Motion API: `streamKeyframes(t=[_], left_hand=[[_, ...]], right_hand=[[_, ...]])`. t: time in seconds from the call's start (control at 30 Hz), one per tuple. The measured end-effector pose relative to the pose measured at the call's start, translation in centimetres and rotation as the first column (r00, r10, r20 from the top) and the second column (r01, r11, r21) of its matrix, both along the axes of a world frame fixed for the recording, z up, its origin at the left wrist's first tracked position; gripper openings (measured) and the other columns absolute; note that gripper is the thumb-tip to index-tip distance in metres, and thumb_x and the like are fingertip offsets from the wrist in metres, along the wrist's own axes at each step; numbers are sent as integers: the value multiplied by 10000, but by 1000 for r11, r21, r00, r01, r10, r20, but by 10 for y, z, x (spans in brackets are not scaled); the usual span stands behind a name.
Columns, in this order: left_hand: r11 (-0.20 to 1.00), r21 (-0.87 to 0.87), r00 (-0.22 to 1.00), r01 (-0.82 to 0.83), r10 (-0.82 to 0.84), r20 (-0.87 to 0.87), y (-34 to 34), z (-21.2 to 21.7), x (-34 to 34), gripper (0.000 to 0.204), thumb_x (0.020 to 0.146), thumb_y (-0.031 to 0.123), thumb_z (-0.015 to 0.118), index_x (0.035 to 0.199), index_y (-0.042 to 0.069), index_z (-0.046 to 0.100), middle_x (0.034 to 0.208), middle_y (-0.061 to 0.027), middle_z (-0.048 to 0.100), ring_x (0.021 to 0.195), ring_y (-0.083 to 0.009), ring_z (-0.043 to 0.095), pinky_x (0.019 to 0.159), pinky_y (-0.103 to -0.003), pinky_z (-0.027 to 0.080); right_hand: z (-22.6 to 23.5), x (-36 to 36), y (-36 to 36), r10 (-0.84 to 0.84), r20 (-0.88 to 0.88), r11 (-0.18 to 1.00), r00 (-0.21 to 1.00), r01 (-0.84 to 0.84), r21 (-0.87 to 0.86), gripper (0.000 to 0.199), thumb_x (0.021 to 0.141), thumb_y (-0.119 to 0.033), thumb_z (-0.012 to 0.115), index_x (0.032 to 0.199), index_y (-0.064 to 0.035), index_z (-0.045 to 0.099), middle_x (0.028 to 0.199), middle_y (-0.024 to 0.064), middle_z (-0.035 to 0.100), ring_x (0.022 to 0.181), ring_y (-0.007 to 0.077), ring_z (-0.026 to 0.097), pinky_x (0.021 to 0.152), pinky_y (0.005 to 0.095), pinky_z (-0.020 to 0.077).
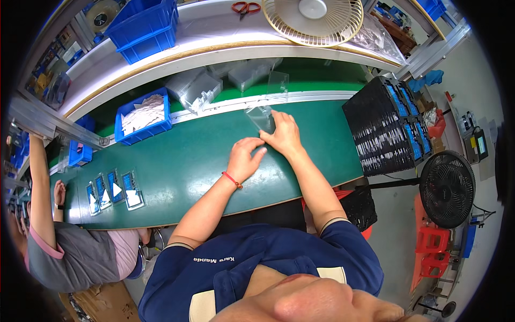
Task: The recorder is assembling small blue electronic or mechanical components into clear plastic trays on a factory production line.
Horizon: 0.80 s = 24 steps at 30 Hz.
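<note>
On the green table (204, 161), the right hand (284, 134) presses a clear flat plastic sleeve (261, 118); the left hand (244, 159) rests curled beside it, apparently empty. Seemingly mid-handling; lifting next calls for pinching its edge.

Bare green bench (204, 155) left of the hands; stacked black trays (383, 129) block the right.

A clear, glossy plastic sleeve (261, 117) lies on the smooth matt green mat (204, 155); at ten o'clock, a shiny blue plastic bin (144, 121) holds white paper slips (142, 114).
</note>
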<state>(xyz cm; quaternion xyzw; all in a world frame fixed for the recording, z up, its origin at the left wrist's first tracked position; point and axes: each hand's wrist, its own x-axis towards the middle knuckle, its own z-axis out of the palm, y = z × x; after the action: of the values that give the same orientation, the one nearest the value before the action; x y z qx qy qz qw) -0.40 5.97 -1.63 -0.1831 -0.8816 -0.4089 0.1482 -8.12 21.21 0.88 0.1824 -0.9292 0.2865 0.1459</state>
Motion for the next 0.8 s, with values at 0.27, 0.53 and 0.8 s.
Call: streamKeyframes(t=[0.27,0.53,0.8], left_hand=[[369,882,882,-293,-253,399,-16,-1,-11,146,908,100,629,1021,25,576,903,-53,639,722,-94,585,607,-221,488],[427,868,782,-253,-438,443,-22,-4,-9,105,953,159,568,954,54,571,873,-36,616,700,-102,570,594,-237,470],[454,774,621,-442,-468,629,-31,3,-9,131,974,183,505,876,99,524,782,-7,538,659,-117,556,515,-262,461]], right_hand=[[-3,54,-15,180,160,826,970,-61,-561,556,694,-178,791,1181,4,593,921,113,623,698,142,592,592,263,522],[4,64,-15,61,87,914,994,-20,-405,502,726,-240,756,1141,-3,603,1024,157,626,689,230,636,610,320,534],[9,63,6,-70,257,880,964,181,-439,470,760,-332,743,1086,-16,621,962,166,641,814,253,649,722,356,533]])
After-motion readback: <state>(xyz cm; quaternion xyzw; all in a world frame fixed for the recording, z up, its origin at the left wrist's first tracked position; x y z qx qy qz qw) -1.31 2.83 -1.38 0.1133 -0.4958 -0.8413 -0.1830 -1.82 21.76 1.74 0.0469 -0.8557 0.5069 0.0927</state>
